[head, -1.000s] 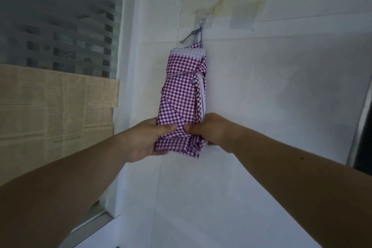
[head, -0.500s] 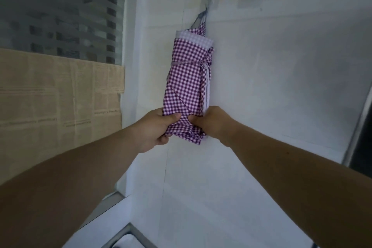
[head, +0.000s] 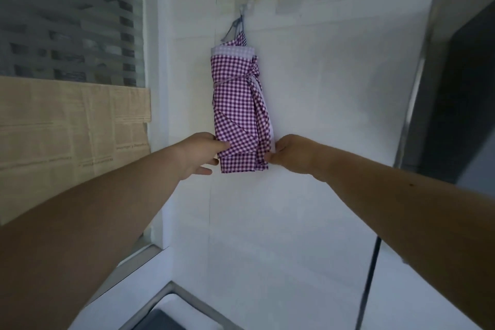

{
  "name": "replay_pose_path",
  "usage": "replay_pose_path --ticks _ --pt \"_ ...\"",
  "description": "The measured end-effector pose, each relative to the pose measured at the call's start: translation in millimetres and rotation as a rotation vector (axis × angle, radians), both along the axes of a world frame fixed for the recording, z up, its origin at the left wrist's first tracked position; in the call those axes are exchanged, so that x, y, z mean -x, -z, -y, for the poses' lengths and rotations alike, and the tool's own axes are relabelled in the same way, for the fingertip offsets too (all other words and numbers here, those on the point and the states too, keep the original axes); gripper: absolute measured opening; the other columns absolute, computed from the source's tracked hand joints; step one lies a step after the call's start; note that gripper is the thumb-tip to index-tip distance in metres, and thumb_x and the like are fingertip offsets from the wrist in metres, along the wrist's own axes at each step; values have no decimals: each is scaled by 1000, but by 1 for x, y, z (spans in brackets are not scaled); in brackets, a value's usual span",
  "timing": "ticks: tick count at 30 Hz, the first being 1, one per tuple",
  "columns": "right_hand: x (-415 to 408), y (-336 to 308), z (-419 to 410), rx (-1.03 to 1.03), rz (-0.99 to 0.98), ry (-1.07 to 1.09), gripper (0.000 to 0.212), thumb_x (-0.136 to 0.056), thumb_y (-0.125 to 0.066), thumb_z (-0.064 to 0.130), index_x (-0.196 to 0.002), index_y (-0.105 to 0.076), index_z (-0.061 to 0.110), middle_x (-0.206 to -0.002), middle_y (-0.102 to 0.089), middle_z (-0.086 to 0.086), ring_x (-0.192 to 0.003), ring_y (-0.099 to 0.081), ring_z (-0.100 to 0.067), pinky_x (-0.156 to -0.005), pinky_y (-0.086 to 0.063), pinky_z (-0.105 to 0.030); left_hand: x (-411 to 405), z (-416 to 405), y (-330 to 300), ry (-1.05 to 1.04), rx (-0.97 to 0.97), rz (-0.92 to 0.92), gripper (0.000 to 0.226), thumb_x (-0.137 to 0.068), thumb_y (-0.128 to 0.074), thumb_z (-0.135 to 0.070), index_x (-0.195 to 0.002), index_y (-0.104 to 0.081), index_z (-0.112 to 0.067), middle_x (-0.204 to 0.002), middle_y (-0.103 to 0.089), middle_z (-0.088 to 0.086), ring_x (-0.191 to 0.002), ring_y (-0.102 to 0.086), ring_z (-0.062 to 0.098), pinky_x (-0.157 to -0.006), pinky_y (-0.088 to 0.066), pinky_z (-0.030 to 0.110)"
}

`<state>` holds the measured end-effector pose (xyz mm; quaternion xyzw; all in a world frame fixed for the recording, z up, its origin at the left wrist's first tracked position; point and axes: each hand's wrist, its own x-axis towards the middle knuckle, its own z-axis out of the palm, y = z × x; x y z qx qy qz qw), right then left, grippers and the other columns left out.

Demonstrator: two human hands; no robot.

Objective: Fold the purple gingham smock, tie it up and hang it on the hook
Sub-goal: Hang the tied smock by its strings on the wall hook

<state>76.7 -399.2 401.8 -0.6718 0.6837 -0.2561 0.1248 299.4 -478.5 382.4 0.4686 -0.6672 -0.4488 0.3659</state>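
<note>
At centre frame the smock hangs from the hook; your left hand is slack, your right hand pinches its edge: release gently

Smock hangs from hook on wall; hands flank bottom.

A: Where are the hands relative to the smock?

B: Both arms reach forward, bare to the elbow. The left hand sits at the bundle's lower left edge, thumb lying on the cloth, the other fingers loosely spread just below and beside it.

A: And the right?

B: The right hand is at the lower right corner, fingertips curled and pinching that edge, wrist straight.
</note>
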Motion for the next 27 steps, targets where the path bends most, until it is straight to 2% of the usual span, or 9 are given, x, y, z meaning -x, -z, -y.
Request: replay_pose_path --ticks 2,5,7,10,14,19,22,24,27 --pt "2 -7 -9 18 -97 9 50 -101 -59 42 -133 -60 4 -129 -61 -11 -115 -58 -27 -95 -46 -35 6 -6 -1 15 -17 -76 39 -100 -71 -30 -134 -61 -14 -125 -72 4 -113 -69 23 -102 -57 42" --pt "4 -21 -5 112 -239 26 34 -100 -58 37 -111 -64 6 -115 -64 -10 -99 -61 -24 -81 -46 -32 12 -12 0 35 -36 -204 37 -98 -72 -16 -134 -63 -12 -116 -78 8 -106 -75 27 -93 -62 40" --pt "6 -36 2 212 -260 63 35 -97 -58 36 -115 -63 7 -116 -66 -9 -96 -62 -24 -83 -51 -33 13 -17 1 62 -23 -212 34 -97 -74 -16 -131 -66 -17 -113 -80 7 -105 -76 28 -90 -63 41" --pt "3 -74 13 393 -297 87 40 -97 -57 32 -131 -55 10 -127 -63 -10 -108 -62 -29 -95 -52 -38 14 -20 -2 98 -7 -178 30 -96 -76 -20 -125 -70 -22 -112 -80 7 -108 -75 29 -95 -62 47" --pt "-17 -130 39 487 -245 108 35 -103 -50 25 -131 -57 6 -132 -62 -15 -116 -61 -30 -87 -44 -29 5 -12 -9 97 -14 -127 30 -97 -73 -21 -126 -69 -25 -113 -80 7 -107 -76 30 -94 -62 48" --pt "-46 -174 81 500 -120 67 35 -107 -42 27 -114 -67 3 -112 -67 -17 -105 -64 -33 -74 -43 -29 -12 -4 -15 141 -56 -98 35 -99 -64 -6 -126 -67 -29 -114 -79 9 -111 -74 35 -94 -62 52" --pt "-63 -192 101 537 35 38 39 -108 -44 35 -77 -56 15 -85 -58 -6 -84 -58 -22 -64 -43 -23 -22 3 -19 159 -63 -88 33 -98 -67 -5 -123 -71 -26 -116 -78 14 -110 -72 37 -92 -62 56" --pt "-70 -202 113 575 87 36 38 -104 -49 40 -71 -49 22 -79 -56 -1 -71 -54 -18 -71 -46 -31 -26 8 -18 163 -69 -90 34 -98 -67 -5 -123 -72 -26 -116 -78 14 -116 -70 40 -91 -61 59" --pt "-72 -210 128 612 138 34 29 -100 -53 32 -72 -51 25 -95 -62 -2 -85 -58 -19 -82 -52 -34 -28 14 -17 175 -84 -129 37 -98 -67 -4 -125 -71 -29 -116 -78 11 -115 -70 39 -89 -62 59"
